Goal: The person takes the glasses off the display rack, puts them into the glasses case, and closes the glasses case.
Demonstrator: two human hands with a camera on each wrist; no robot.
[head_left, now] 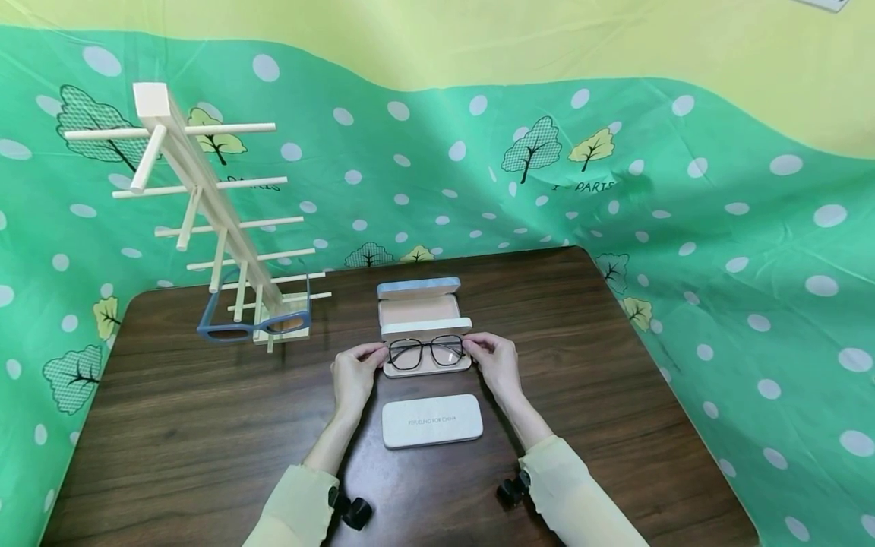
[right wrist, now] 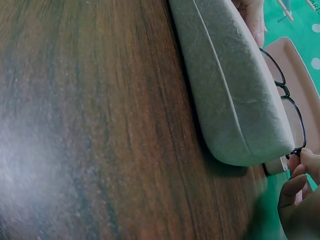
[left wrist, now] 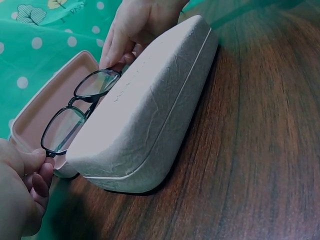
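Observation:
Black-framed eyeglasses (head_left: pixel 425 352) are held level by their two ends, lenses facing me. My left hand (head_left: pixel 353 377) pinches one end between thumb and fingers, and my right hand (head_left: pixel 497 367) pinches the other. Just beneath them is an open glasses case (head_left: pixel 428 371) with a pale pink lining, seen also in the left wrist view (left wrist: pixel 42 115). Nearer to me lies a closed off-white glasses case (head_left: pixel 432 421) with printed lettering; it hides part of the open case and glasses in both wrist views.
Behind the glasses, a pale lining and a blue edge (head_left: pixel 418 287) show; whether they form a separate case I cannot tell. On the left of the dark wooden table (head_left: pixel 581 380) stands a wooden peg rack (head_left: pixel 222 213), with blue glasses (head_left: pixel 232 333) on its lower pegs.

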